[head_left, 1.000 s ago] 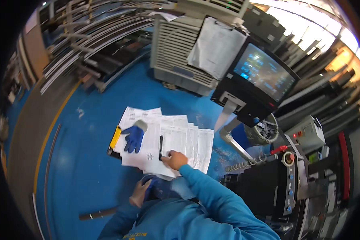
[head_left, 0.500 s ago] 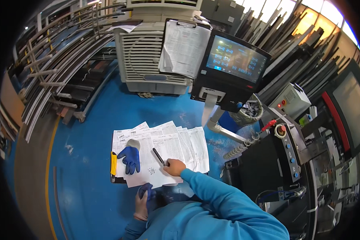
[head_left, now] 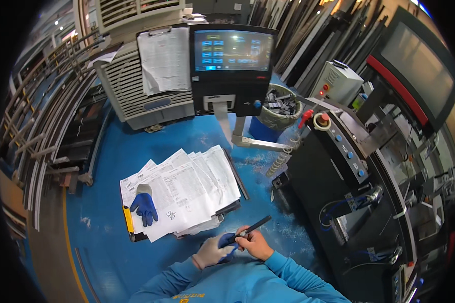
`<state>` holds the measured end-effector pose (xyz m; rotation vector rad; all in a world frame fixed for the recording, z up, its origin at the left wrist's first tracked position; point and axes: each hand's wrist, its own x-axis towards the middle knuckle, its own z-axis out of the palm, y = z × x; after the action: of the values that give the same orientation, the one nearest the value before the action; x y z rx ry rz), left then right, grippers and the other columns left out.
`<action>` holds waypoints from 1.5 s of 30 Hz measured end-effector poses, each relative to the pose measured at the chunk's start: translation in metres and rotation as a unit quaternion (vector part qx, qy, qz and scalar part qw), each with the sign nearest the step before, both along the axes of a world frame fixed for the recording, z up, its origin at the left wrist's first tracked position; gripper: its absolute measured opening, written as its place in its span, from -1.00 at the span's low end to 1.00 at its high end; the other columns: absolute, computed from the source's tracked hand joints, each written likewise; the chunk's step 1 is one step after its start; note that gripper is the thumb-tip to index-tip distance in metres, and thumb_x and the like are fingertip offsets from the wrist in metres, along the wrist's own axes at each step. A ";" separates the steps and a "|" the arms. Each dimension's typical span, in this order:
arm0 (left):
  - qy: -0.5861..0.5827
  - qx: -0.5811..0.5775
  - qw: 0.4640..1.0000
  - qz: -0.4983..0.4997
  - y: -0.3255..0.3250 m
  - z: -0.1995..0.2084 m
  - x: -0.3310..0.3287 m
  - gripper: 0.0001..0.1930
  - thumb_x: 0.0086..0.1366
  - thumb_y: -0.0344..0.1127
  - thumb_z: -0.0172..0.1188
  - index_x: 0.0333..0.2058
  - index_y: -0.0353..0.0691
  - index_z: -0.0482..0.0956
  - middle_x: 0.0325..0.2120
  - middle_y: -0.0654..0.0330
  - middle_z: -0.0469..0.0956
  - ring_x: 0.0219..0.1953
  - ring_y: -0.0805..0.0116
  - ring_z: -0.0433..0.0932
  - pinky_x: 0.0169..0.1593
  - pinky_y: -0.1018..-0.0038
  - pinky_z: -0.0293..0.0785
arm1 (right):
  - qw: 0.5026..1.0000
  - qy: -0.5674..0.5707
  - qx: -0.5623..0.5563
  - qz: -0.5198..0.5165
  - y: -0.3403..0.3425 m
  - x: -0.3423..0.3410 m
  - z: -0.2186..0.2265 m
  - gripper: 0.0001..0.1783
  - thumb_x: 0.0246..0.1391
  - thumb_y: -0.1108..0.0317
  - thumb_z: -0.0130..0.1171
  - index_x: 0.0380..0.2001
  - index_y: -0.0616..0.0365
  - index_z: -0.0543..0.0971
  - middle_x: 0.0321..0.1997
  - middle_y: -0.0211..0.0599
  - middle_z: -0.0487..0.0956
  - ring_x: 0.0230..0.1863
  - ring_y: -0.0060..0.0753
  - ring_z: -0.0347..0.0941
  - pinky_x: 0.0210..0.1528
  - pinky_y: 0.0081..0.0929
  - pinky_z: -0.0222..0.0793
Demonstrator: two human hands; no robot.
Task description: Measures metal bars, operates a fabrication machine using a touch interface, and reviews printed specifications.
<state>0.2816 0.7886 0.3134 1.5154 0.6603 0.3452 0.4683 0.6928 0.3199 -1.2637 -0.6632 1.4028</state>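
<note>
In front of my body, my two hands are close together. My right hand [head_left: 255,246] is bare and its fingers pinch a black pen [head_left: 258,225], which slants up to the right. My left hand [head_left: 217,249] wears a white and blue work glove. Its fingers curl close to the pen's lower end, and whatever they hold is hidden. A second blue and white glove [head_left: 145,208] lies on the left of several overlapping printed sheets [head_left: 187,184], one with handwriting on it. Under the sheets shows a dark board with a yellow piece [head_left: 128,219] at its left edge.
A touchscreen terminal [head_left: 232,53] stands beyond the sheets, beside a slatted cooler [head_left: 121,76] with a clipboard [head_left: 164,60]. A scrap bin [head_left: 280,108] is behind its arm. A black machine [head_left: 313,187] with buttons stands at right. Racks of long profiles [head_left: 50,141] stand left.
My right hand has left the sheets with the pen and moved down and right toward my body. My left hand has come up beside it. The view has turned to the right.
</note>
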 end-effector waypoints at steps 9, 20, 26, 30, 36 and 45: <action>0.025 0.092 0.991 -0.098 -0.136 0.005 0.125 -0.64 0.22 -0.26 0.18 -0.02 -0.24 0.58 -0.35 0.11 0.68 -0.45 0.20 0.59 -0.33 0.36 0.47 | 0.987 -0.071 0.074 -0.125 -0.169 0.113 0.019 -0.87 0.22 0.31 0.17 -0.29 0.13 0.58 -0.55 -0.49 0.50 -0.51 -0.61 0.35 -0.43 -0.67 0.23; 0.038 -0.283 0.930 -0.232 -0.272 0.041 0.266 -0.71 0.27 -0.34 0.11 -0.08 -0.36 0.58 -0.31 0.07 0.67 -0.43 0.29 0.60 -0.33 0.50 0.50 | 0.913 -0.110 0.124 -0.374 -0.347 0.294 0.095 -0.84 0.28 0.34 0.04 -0.32 0.12 0.57 -0.65 -0.47 0.43 -0.64 -0.62 0.25 -0.56 -0.65 0.16; -0.019 -0.174 0.975 -0.134 -0.291 0.017 0.313 -0.66 0.34 -0.25 0.13 -0.07 -0.43 0.53 -0.34 0.00 0.62 -0.39 0.30 0.60 -0.32 0.55 0.50 | 0.878 -0.312 0.136 -0.337 -0.408 0.424 0.217 -0.75 0.16 0.47 0.17 -0.08 0.19 0.59 -0.35 -0.29 0.63 -0.34 -0.53 0.50 -0.17 -0.60 0.42; -0.051 -0.256 0.962 -0.080 -0.302 0.017 0.369 -0.69 0.33 -0.33 0.11 -0.05 -0.42 0.52 -0.34 -0.01 0.62 -0.39 0.33 0.57 -0.32 0.55 0.50 | 0.844 -0.422 0.058 -0.326 -0.466 0.496 0.244 -0.72 0.11 0.52 0.21 -0.08 0.19 0.58 -0.25 -0.29 0.63 -0.26 -0.50 0.57 -0.09 -0.61 0.44; -0.086 -0.271 0.959 -0.017 -0.318 -0.006 0.410 -0.69 0.29 -0.44 0.06 -0.01 -0.38 0.52 -0.32 0.03 0.65 -0.41 0.40 0.56 -0.32 0.61 0.49 | 0.860 -0.408 0.017 -0.307 -0.493 0.561 0.234 -0.77 0.13 0.53 0.17 -0.11 0.25 0.56 -0.23 -0.26 0.61 -0.25 -0.47 0.59 -0.17 -0.62 0.48; -0.074 -0.221 0.966 0.114 -0.362 0.000 0.418 -0.70 0.35 -0.33 0.05 -0.02 -0.35 0.52 -0.36 0.07 0.61 -0.46 0.42 0.50 -0.33 0.59 0.44 | 0.895 -0.368 0.054 -0.246 -0.488 0.600 0.197 -0.78 0.10 0.53 0.19 -0.15 0.25 0.55 -0.24 -0.25 0.59 -0.31 -0.47 0.57 -0.18 -0.60 0.47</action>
<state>0.6997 0.4265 0.3136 0.9821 0.7385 0.4481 1.0686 0.2046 0.5170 -1.7304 -0.8246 0.4366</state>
